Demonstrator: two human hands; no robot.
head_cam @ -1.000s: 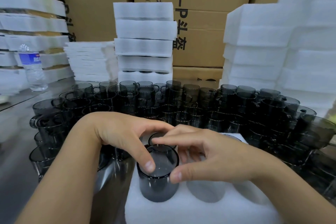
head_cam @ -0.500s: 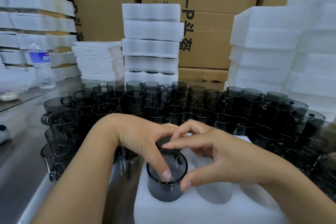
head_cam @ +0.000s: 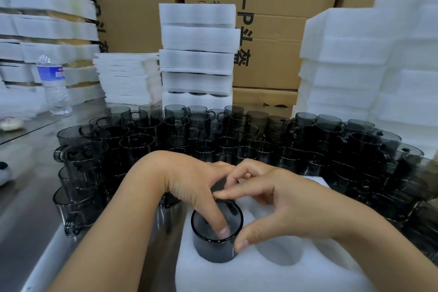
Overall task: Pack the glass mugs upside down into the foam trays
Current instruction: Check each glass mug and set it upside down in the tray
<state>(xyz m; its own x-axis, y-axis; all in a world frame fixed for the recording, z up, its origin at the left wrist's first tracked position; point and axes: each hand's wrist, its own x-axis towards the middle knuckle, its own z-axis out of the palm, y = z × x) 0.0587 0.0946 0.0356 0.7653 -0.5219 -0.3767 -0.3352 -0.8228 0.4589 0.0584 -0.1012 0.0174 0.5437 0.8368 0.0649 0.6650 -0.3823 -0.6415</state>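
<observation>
A smoky grey glass mug [head_cam: 213,249] stands upside down in a hole of the white foam tray [head_cam: 260,275] at the bottom centre. My left hand [head_cam: 184,180] reaches over it, and its straight thumb presses on the mug's upturned base. My right hand [head_cam: 284,201] holds the same mug, thumb on the near side and index finger at the far rim. Behind my fingers a second dark mug [head_cam: 219,187] shows partly in the tray. An empty hole [head_cam: 279,251] lies to the right of the held mug.
Several loose grey mugs [head_cam: 213,133] crowd the steel table around the tray's far side and left. Foam tray stacks [head_cam: 196,54] [head_cam: 367,66] and cardboard boxes [head_cam: 272,31] stand behind. A water bottle [head_cam: 55,85] stands at the left.
Both hands have stayed on the mug, and it sits a little deeper in its hole. My left thumb has slid toward the near rim.
</observation>
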